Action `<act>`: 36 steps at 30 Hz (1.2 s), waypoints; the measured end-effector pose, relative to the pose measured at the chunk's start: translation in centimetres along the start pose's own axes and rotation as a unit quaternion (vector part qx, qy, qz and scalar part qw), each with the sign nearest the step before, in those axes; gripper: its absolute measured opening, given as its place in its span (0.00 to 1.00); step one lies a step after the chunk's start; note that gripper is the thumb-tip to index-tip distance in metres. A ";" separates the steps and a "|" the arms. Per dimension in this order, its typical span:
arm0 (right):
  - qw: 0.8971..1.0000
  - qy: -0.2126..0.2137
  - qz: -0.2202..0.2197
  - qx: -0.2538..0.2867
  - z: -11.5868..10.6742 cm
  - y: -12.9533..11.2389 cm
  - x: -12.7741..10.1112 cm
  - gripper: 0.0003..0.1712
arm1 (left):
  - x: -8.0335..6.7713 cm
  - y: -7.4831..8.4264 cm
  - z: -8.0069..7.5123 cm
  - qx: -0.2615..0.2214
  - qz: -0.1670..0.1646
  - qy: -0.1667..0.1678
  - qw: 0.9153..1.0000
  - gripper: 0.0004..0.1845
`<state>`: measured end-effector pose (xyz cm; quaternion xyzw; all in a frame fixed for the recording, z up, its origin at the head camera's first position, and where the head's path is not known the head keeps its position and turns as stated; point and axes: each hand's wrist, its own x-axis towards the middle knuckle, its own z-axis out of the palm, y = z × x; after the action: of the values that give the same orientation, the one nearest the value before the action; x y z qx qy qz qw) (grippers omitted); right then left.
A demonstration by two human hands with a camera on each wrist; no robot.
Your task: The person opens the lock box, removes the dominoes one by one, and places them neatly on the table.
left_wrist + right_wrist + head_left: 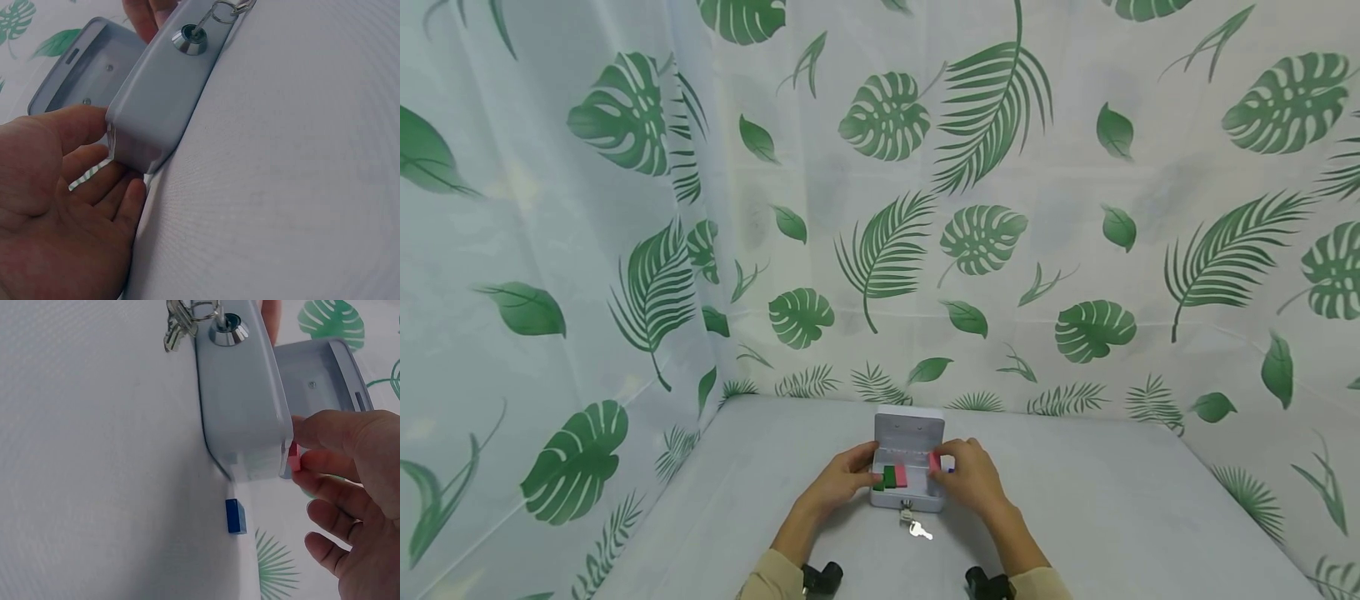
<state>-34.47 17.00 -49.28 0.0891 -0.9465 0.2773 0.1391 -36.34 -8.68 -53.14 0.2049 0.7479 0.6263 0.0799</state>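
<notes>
A small grey metal box (907, 497) stands open on the table, its lid (910, 429) upright at the back. A green block (889, 477) and a pink block (900, 477) lie inside. My left hand (867, 473) grips the box's left end (144, 134), thumb on top and fingers against the side. At the right end, my right hand (943, 464) pinches a second pink block (292, 457) between thumb and forefinger, just over the box's rim. A blue block (235, 515) lies on the table beside that end. A key sits in the front lock (189, 39).
A bunch of keys (918, 527) hangs from the lock onto the grey table (1112, 517) in front of the box. Leaf-printed curtains (880, 208) close in the table at the back and on both sides.
</notes>
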 end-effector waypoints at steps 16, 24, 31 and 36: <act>0.999 -0.013 0.043 0.026 -1.0 1.0 0.0 0.17 | -0.1 0.1 -0.1 -0.002 -0.003 -0.007 1.000 0.35; 0.999 -0.009 0.038 0.018 -1.2 1.2 0.1 0.16 | -0.1 0.2 -0.1 -0.006 0.000 -0.007 1.000 0.35; 0.999 -0.012 0.048 0.016 -1.1 1.6 0.1 0.17 | -0.1 0.2 0.0 0.002 -0.005 -0.006 1.000 0.35; 0.999 -0.005 0.045 0.015 -1.2 1.9 0.0 0.16 | -0.1 0.0 0.0 0.008 -0.001 -0.006 1.000 0.36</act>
<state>-34.67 19.21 -49.25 0.0500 -0.9459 0.2970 0.1205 -36.29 -8.71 -53.10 0.2086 0.7528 0.6188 0.0833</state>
